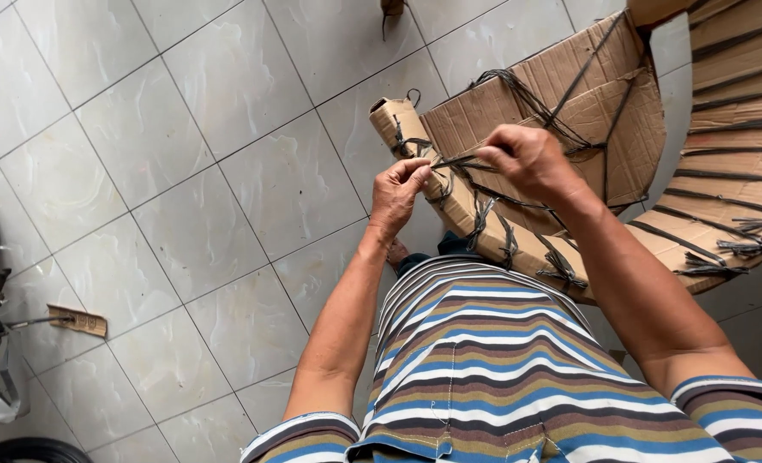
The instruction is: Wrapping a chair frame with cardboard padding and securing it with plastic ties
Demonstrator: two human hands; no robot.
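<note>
Striped shirt [501, 377] below; both hands, left hand [398, 193] and right hand [527, 159], seemingly pinch dark strap [458, 161] across cardboard bundle [518, 240].

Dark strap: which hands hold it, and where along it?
Both hands, left and right, pinch the strap at the cardboard roll's edge.
</note>
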